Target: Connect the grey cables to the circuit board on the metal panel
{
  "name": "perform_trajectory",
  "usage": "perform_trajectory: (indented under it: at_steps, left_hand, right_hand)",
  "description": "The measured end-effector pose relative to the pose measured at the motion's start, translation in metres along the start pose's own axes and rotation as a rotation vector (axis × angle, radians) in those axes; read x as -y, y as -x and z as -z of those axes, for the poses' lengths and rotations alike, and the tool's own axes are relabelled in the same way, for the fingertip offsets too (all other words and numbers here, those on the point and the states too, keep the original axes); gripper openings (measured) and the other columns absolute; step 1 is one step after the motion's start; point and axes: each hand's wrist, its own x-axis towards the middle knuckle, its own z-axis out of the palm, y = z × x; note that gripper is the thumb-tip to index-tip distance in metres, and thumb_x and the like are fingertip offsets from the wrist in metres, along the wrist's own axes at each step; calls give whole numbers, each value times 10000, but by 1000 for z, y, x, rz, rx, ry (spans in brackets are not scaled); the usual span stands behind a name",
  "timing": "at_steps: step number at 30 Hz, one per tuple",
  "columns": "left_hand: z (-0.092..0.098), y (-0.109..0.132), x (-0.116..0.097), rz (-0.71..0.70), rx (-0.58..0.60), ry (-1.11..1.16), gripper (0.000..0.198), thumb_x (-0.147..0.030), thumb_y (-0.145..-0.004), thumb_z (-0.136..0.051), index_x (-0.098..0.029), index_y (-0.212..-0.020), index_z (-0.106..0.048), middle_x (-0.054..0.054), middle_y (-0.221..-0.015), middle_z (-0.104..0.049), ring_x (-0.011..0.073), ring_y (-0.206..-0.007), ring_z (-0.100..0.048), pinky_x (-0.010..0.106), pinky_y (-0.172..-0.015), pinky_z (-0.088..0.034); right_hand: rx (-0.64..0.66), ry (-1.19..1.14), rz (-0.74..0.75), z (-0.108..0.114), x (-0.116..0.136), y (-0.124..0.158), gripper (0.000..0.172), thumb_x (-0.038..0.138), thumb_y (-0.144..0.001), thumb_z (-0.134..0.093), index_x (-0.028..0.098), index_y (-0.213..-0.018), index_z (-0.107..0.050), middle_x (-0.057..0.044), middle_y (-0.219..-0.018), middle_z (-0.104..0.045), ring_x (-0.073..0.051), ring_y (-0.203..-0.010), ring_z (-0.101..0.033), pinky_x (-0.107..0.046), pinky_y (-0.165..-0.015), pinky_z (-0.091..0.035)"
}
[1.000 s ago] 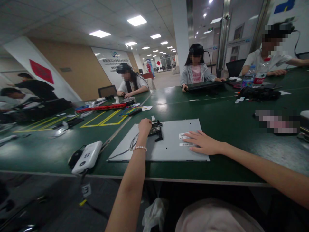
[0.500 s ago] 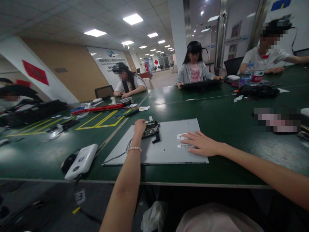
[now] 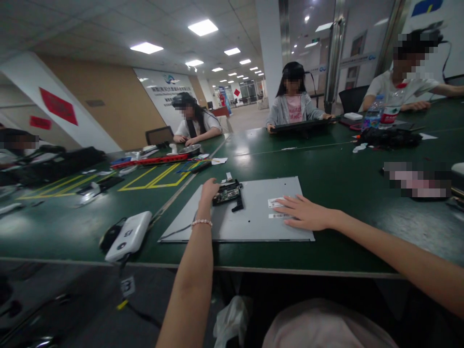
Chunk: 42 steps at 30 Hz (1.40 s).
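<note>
R hand (image 3: 304,214) is lying spread on right part of grey panel (image 3: 261,231), prob. steadying it on table (image 3: 268,258). L hand (image 3: 209,190) is sitting at left end of circuit bd (image 3: 227,194), panel's far side; can't tell if pinching.

Bottles (image 3: 389,116) beside an indistinct black bundle (image 3: 395,138).

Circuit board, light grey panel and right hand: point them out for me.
Circuit board (image 3: 226,195), head view: middle of its exposed face.
Light grey panel (image 3: 255,205), head view: bare middle of its surface.
Right hand (image 3: 307,214), head view: back of the hand.
</note>
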Motion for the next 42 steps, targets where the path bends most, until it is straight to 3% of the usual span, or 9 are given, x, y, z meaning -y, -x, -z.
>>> perform_trajectory:
  at_steps: [5, 10, 14, 21, 24, 29, 36, 40, 42]
  left_hand:
    - [5, 5, 7, 154, -5, -2, 480, -257, -840, -508, -144, -1302, -572, 182, -1332, -594, 291, -1227, -567, 378, -972, -460]
    - [13, 9, 11, 275, -16, -3, 485, -417, -897, -440, -147, -1278, -572, 225, -1285, -611, 373, -1213, -561, 524, -957, -448]
    - [18, 11, 13, 342, -15, 1, 462, -372, -887, -435, -140, -1263, -569, 253, -1286, -598, 411, -1201, -557, 598, -933, -432]
    - [13, 16, 9, 353, -58, 3, 463, -259, -830, -466, -151, -1272, -553, 242, -1320, -574, 385, -1222, -545, 577, -968, -412]
    - [14, 17, 8, 355, -61, -30, 436, -261, -823, -490, -139, -1232, -583, 258, -1287, -589, 383, -1206, -560, 551, -944, -444]
    - [22, 20, 0, 343, -10, -50, 443, -268, -818, -548, -127, -1235, -595, 259, -1278, -598, 391, -1203, -564, 518, -913, -481]
    - [31, 22, -14, 311, 59, -68, 385, -248, -860, -511, -82, -1182, -642, 274, -1261, -605, 385, -1175, -587, 480, -889, -501]
    - [30, 23, -17, 271, 47, -66, 376, -240, -853, -509, -77, -1153, -667, 272, -1214, -632, 368, -1151, -608, 437, -878, -513]
    - [30, 24, -20, 254, 56, -71, 367, -231, -844, -519, -76, -1134, -679, 269, -1197, -643, 361, -1138, -617, 420, -875, -518]
  right_hand:
    - [35, -17, -5, 1, -2, 4, 618, 630, -981, -273, 402, -1542, -152, 33, -1637, -65, -318, -1489, -54, -605, -1166, -41]
    - [28, -31, -18, 3, -6, 12, 612, 630, -978, -291, 411, -1536, -173, 36, -1634, -90, -327, -1486, -72, -615, -1165, -44]
    - [35, -30, -28, 7, -5, 16, 624, 639, -973, -296, 402, -1537, -178, 29, -1634, -99, -331, -1486, -73, -624, -1160, -46]
    - [-3, -58, -41, 9, -6, 21, 619, 633, -969, -303, 378, -1530, -256, 23, -1625, -178, -315, -1484, -124, -606, -1167, -80]
    - [-79, -50, -88, 6, -13, 21, 619, 632, -967, -296, 349, -1518, -310, -13, -1621, -210, -307, -1485, -129, -583, -1171, -115]
    - [-294, -20, -307, 1, -30, 19, 665, 645, -940, -332, 324, -1521, -288, -35, -1647, -43, -381, -1480, 58, -672, -1139, -45]
    - [-568, -222, -632, 2, -63, 14, 702, 555, -885, -435, 211, -1489, -333, -122, -1616, -130, -395, -1475, -87, -592, -1167, -177]
    - [-670, -371, -701, 5, -78, 18, 710, 546, -872, -422, 229, -1497, -311, -114, -1593, -191, -352, -1475, -141, -552, -1164, -238]
    - [-689, -395, -662, 7, -83, 21, 693, 540, -887, -389, 279, -1517, -269, -106, -1560, -281, -357, -1444, -245, -565, -1131, -302]
